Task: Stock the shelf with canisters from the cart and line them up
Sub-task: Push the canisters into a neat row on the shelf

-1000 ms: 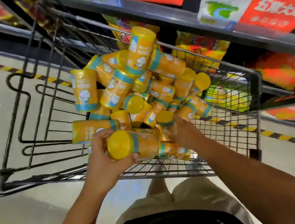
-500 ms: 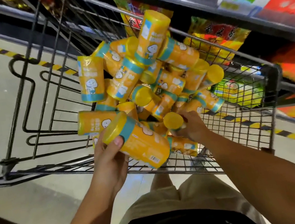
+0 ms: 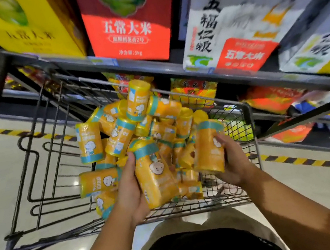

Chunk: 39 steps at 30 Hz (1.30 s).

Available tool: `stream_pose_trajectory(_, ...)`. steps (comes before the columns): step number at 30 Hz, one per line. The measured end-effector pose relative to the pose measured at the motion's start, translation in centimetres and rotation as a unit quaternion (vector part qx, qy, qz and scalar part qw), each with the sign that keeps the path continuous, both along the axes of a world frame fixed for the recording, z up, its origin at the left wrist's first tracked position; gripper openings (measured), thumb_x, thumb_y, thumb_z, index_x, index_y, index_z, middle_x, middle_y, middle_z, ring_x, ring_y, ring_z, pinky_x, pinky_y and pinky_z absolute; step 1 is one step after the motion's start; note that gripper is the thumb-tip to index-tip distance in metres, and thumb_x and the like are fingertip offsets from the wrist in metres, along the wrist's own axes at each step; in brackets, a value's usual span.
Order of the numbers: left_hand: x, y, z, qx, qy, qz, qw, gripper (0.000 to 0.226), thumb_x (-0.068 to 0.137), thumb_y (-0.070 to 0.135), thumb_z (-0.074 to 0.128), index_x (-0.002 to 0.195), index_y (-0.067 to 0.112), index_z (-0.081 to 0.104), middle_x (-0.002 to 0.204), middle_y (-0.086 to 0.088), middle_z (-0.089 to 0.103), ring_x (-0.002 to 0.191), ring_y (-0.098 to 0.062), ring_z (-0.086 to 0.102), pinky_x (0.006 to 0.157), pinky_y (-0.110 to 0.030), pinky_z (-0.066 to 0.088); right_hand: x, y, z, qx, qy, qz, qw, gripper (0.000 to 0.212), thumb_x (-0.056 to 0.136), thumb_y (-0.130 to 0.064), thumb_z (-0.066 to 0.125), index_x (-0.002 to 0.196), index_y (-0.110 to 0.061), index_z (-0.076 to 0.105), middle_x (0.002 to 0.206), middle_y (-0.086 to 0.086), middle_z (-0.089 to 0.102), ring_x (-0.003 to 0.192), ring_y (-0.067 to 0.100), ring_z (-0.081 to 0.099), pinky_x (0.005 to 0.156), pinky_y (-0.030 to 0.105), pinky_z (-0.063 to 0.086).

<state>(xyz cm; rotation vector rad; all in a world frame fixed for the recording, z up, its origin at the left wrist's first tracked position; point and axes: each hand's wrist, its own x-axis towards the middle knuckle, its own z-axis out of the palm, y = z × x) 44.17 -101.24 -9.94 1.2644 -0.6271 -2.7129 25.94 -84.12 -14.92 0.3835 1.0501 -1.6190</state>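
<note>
Rice bags (image 3: 126,21) crowd the shelf (image 3: 172,71) right behind the cart (image 3: 249,123). A messy pile (image 3: 117,133) of yellow canisters fills the cart. Left hand (image 3: 129,188) is wrapped round the left canister (image 3: 155,175), just over the pile mid-cart. Right hand (image 3: 232,163) grips the right canister (image 3: 208,148), lifted beside the cart's right wall, and both canisters stand roughly upright.

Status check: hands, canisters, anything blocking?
Left hand grips one yellow canister; right hand grips a second canister. Both over the cart, canister pile below. Rice bags fill shelf ahead.
</note>
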Motion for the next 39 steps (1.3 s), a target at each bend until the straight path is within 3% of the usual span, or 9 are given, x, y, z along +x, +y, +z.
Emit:
stream_pose_trajectory(4,-2.3,1.2,1.0,-0.013,-0.004,-0.07,0.997,0.109,0.025,0.05,0.101,0.119,0.004,0.071,0.105,-0.023,0.072,0.081,-0.035,0.074,0.063,-0.048,0.062,-0.5,2.3,2.6,0.013,0.051,0.008,0.999,0.11,0.032,-0.044,0.103,0.126,-0.009,0.059,0.101,0.021,0.074,0.085,0.032,0.075,0.07,0.047,0.063)
stream_pose_trajectory(7,-4.2,2.5,1.6,-0.059,0.007,-0.103,0.993,0.122,0.028,0.041,0.102,0.134,0.002,0.057,0.102,-0.022,0.073,0.078,-0.035,0.074,0.064,-0.048,0.061,-0.4,4.9,4.1,0.027,0.107,0.029,0.993,0.122,0.033,-0.048,0.102,0.136,-0.008,0.051,0.106,0.021,0.073,0.092,0.033,0.074,0.07,0.049,0.062)
stream_pose_trajectory(11,-6.7,4.4,2.6,-0.132,0.011,-0.131,0.982,0.114,0.03,0.043,0.102,0.13,0.007,0.06,0.106,-0.022,0.071,0.083,-0.036,0.072,0.071,-0.053,0.06,0.3,8.7,5.5,0.042,0.111,-0.034,0.992,0.12,0.037,-0.048,0.1,0.139,-0.008,0.05,0.11,0.021,0.072,0.093,0.034,0.073,0.072,0.048,0.061)
stream_pose_trajectory(14,-8.3,6.5,4.0,-0.19,0.017,-0.163,0.968,0.086,0.045,0.036,0.091,0.124,0.016,0.063,0.108,-0.021,0.071,0.086,-0.038,0.071,0.072,-0.057,0.059,0.6,12.2,6.8,0.032,0.098,-0.085,0.991,0.097,0.056,-0.044,0.09,0.137,-0.008,0.051,0.103,0.02,0.073,0.087,0.033,0.074,0.066,0.044,0.061)
stream_pose_trajectory(19,-11.1,12.2,6.8,-0.315,0.036,-0.214,0.924,0.074,0.048,0.032,0.094,0.114,0.025,0.062,0.099,-0.004,0.076,0.088,-0.024,0.074,0.069,-0.044,0.061,-0.2,18.0,9.7,0.013,0.21,-0.105,0.972,0.11,0.037,-0.049,0.099,0.131,-0.008,0.057,0.111,0.021,0.068,0.096,0.036,0.07,0.077,0.05,0.06)
stream_pose_trajectory(23,-13.3,19.2,8.3,-0.375,0.058,-0.222,0.898,0.044,0.073,0.011,0.084,0.107,0.023,0.06,0.084,0.0,0.074,0.073,-0.015,0.072,0.06,-0.033,0.059,-0.8,24.9,11.6,0.008,0.179,-0.159,0.971,0.12,0.032,-0.045,0.099,0.136,-0.007,0.054,0.113,0.023,0.07,0.094,0.035,0.071,0.077,0.047,0.059)
stream_pose_trajectory(30,-16.2,33.8,10.8,-0.388,0.107,-0.247,0.882,0.054,0.062,0.02,0.083,0.111,0.017,0.06,0.086,-0.007,0.073,0.071,-0.022,0.071,0.057,-0.037,0.058,-1.8,39.1,15.3,0.031,0.296,-0.149,0.943,0.111,0.038,-0.041,0.1,0.133,-0.005,0.054,0.108,0.021,0.07,0.091,0.031,0.07,0.074,0.043,0.058)
stream_pose_trajectory(34,-18.1,40.4,12.3,-0.409,0.135,-0.28,0.858,0.054,0.074,0.007,0.086,0.119,0.016,0.058,0.093,-0.009,0.075,0.078,-0.023,0.073,0.06,-0.036,0.059,-3.4,46.6,17.4,0.054,0.344,-0.178,0.92,0.08,0.052,-0.028,0.086,0.124,-0.006,0.059,0.102,0.019,0.072,0.089,0.032,0.072,0.07,0.039,0.059)
stream_pose_trajectory(39,-21.3,45.9,15.9,-0.426,0.174,-0.282,0.842,0.082,0.049,0.035,0.09,0.123,0.018,0.058,0.102,-0.012,0.074,0.091,-0.031,0.073,0.07,-0.045,0.059,-6.1,52.7,20.7,0.158,0.446,-0.227,0.851,0.075,0.059,-0.034,0.09,0.126,-0.027,0.057,0.105,0.002,0.075,0.096,0.024,0.074,0.072,0.039,0.061)
